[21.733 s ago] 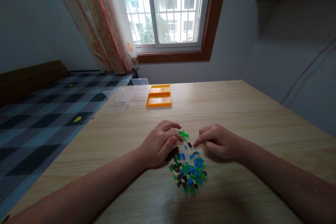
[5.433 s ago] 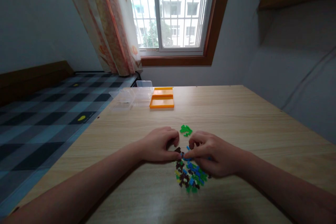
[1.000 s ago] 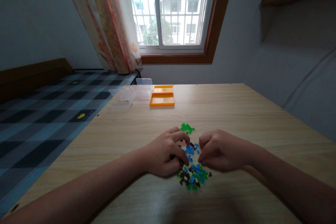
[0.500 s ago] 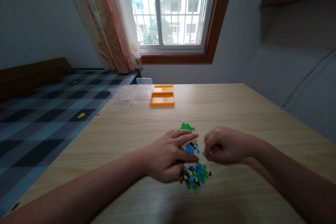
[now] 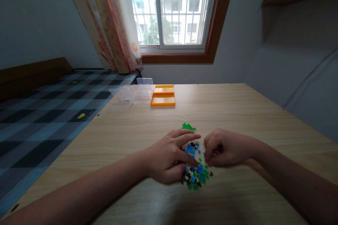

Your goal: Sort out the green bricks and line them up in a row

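My left hand (image 5: 170,156) lies over the table with its fingers spread, the index fingertip touching the edge of a mixed pile of small blue, green and brown plastic pieces (image 5: 202,174). Between its fingers shows a group of blue pieces (image 5: 189,148) with a few brown pieces (image 5: 193,144) beside it. My right hand (image 5: 223,147) is closed, thumb and fingers pressed together just right of the pieces; whatever it may hold is hidden. Beyond my left fingers sits a small cluster of green pieces (image 5: 188,126).
An orange two-compartment tray (image 5: 163,104) stands near the table's far edge. Clear plastic boxes (image 5: 124,100) are to its left. A checked bed (image 5: 47,116) adjoins the wooden table (image 5: 237,112) on the left, and a window (image 5: 174,10) is beyond it.
My right hand has shifted slightly left and toward me. My left index fingertip has drawn back a little, and a green piece now shows beside it.
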`<state>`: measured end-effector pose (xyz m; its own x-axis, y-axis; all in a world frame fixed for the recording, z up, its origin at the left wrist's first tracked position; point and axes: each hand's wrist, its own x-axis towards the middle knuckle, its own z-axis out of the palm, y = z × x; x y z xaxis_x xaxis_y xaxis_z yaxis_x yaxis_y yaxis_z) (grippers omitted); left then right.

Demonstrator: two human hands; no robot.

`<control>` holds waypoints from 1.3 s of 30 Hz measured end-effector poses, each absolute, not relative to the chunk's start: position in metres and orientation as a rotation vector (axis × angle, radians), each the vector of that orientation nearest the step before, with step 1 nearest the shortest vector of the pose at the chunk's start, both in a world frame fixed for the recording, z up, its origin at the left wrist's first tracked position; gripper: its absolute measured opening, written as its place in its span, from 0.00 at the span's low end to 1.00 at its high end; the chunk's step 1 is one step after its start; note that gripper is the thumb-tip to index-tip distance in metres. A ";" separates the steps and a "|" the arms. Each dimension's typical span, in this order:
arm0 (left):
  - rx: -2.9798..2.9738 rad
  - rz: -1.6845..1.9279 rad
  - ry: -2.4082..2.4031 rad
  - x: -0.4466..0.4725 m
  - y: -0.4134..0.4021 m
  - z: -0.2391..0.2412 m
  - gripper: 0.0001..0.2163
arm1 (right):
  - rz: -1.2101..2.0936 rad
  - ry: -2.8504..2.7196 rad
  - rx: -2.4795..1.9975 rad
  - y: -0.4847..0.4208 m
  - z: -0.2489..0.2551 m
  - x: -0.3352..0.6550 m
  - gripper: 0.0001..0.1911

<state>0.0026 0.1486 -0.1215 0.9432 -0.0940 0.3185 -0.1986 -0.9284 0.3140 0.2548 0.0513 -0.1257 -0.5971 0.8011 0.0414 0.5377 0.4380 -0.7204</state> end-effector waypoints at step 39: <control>2.754 0.870 -0.046 0.001 0.164 -0.119 0.15 | 0.872 -2.319 -1.283 0.049 -0.115 0.254 0.13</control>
